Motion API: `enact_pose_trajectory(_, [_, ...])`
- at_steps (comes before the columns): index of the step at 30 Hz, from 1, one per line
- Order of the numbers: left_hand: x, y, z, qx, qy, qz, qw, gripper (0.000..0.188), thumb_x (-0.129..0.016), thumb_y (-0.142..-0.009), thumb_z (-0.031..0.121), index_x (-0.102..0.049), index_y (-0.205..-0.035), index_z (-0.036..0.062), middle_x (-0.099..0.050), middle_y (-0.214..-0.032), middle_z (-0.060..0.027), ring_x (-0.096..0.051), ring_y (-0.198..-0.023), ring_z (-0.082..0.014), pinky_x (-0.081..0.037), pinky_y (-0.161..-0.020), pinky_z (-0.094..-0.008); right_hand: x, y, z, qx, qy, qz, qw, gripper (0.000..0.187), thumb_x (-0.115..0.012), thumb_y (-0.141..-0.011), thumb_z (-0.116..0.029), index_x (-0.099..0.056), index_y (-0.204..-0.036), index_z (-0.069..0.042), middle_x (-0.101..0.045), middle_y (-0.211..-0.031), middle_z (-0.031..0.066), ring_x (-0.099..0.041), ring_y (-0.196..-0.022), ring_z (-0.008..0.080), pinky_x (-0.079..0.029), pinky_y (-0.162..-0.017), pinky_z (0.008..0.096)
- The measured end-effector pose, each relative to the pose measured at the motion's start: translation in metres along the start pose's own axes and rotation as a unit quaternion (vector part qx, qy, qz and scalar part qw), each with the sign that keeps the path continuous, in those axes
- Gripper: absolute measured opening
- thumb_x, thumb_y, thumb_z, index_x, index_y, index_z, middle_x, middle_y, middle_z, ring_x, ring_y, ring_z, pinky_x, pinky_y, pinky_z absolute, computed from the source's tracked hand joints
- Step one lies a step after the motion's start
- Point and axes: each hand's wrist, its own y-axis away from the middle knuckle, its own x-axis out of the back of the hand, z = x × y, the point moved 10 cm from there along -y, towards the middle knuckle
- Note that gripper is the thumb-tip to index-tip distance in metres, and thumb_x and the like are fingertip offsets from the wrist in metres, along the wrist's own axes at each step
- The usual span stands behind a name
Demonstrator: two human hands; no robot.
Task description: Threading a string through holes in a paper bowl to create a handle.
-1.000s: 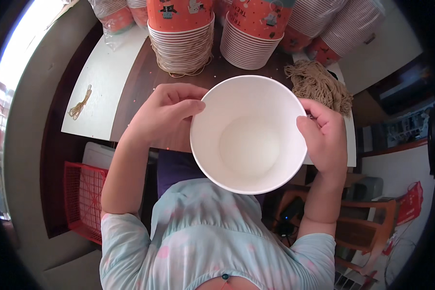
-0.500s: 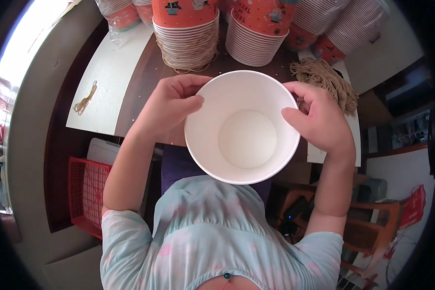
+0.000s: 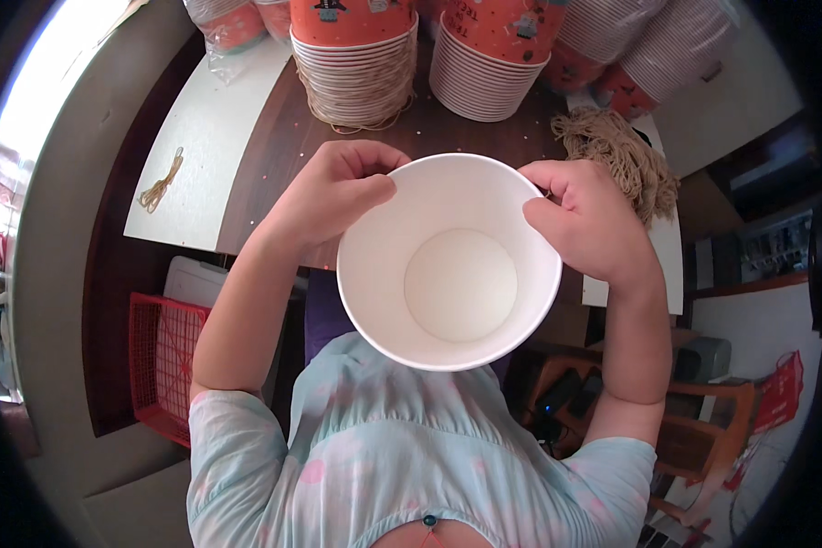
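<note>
A large white paper bucket (image 3: 461, 283) is tilted with its open mouth toward me, showing a bare white inside and round bottom. My left hand (image 3: 352, 190) pinches its rim at the upper left, thumb over the edge. At the upper right my right hand (image 3: 589, 215) grips the rim the same way, its fingers curled behind the wall. The bucket's outer side is hidden, as are most of my fingertips. It is held over the table's near edge, above my lap.
Two upside-down stacks of orange printed buckets, a left one (image 3: 356, 78) wound with twine and a right one (image 3: 489, 78), stand on the brown table (image 3: 274, 173). A twine bundle (image 3: 612, 160) lies at right, a small twine hank (image 3: 163, 183) at left. A red basket (image 3: 163, 365) sits lower left.
The bucket has come slightly down toward me and to the left, tilting a little. My right hand has shifted a bit left with it; both hands keep their hold on the rim.
</note>
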Motion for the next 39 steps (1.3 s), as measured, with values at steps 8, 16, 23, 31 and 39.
enact_pose_trajectory(8, [-0.008, -0.003, 0.0, -0.017, -0.095, -0.05, 0.994, 0.019, -0.054, -0.077, 0.003, -0.063, -0.09, -0.0066, -0.063, -0.074, -0.0019, -0.056, -0.065, -0.0052, -0.047, -0.06, -0.0217, -0.004, 0.004, 0.005, -0.006, 0.006, -0.009, 1.0, 0.026, -0.049, -0.075, -0.004, -0.066, -0.092, 0.006, -0.065, -0.07, 0.0059, -0.058, -0.062, 0.0084, -0.046, -0.057, 0.0249])
enact_pose_trajectory(16, [-0.008, -0.005, 0.011, -0.047, -0.206, -0.029, 0.977, 0.016, -0.06, -0.076, 0.01, -0.065, -0.08, -0.0049, -0.06, -0.064, -0.0031, -0.054, -0.058, -0.0071, -0.045, -0.054, -0.0238, -0.012, 0.006, 0.008, -0.013, -0.034, -0.026, 0.999, 0.026, -0.049, -0.074, -0.004, -0.066, -0.091, 0.006, -0.065, -0.069, 0.0065, -0.058, -0.063, 0.0089, -0.047, -0.058, 0.0258])
enact_pose_trajectory(23, [-0.009, -0.006, 0.023, -0.021, -0.358, 0.044, 0.932, 0.027, -0.071, -0.075, 0.022, -0.065, -0.077, -0.0044, -0.06, -0.062, -0.0057, -0.055, -0.058, -0.0098, -0.046, -0.055, -0.0271, -0.011, 0.002, 0.008, 0.009, -0.016, -0.009, 1.0, 0.025, -0.052, -0.073, -0.01, -0.066, -0.089, 0.004, -0.064, -0.07, 0.02, -0.064, -0.063, 0.0233, -0.05, -0.063, 0.0332])
enact_pose_trajectory(31, [0.005, -0.005, 0.012, -0.015, -0.191, 0.03, 0.981, 0.021, -0.062, -0.074, 0.014, -0.067, -0.083, -0.0046, -0.064, -0.067, -0.006, -0.058, -0.062, -0.0091, -0.048, -0.059, -0.0256, -0.013, -0.007, 0.019, -0.008, -0.052, -0.022, 0.998, 0.025, -0.049, -0.075, -0.004, -0.066, -0.091, 0.005, -0.064, -0.068, 0.0045, -0.057, -0.061, 0.0082, -0.046, -0.057, 0.0253])
enact_pose_trajectory(39, [0.003, -0.007, 0.02, -0.001, -0.303, 0.028, 0.953, 0.02, -0.062, -0.069, 0.011, -0.067, -0.081, -0.0047, -0.063, -0.065, -0.0066, -0.058, -0.059, -0.0106, -0.048, -0.057, -0.0258, -0.018, -0.004, 0.01, 0.0, -0.035, -0.03, 0.999, 0.025, -0.049, -0.075, -0.004, -0.065, -0.091, 0.005, -0.064, -0.069, 0.006, -0.058, -0.062, 0.0085, -0.046, -0.058, 0.0258])
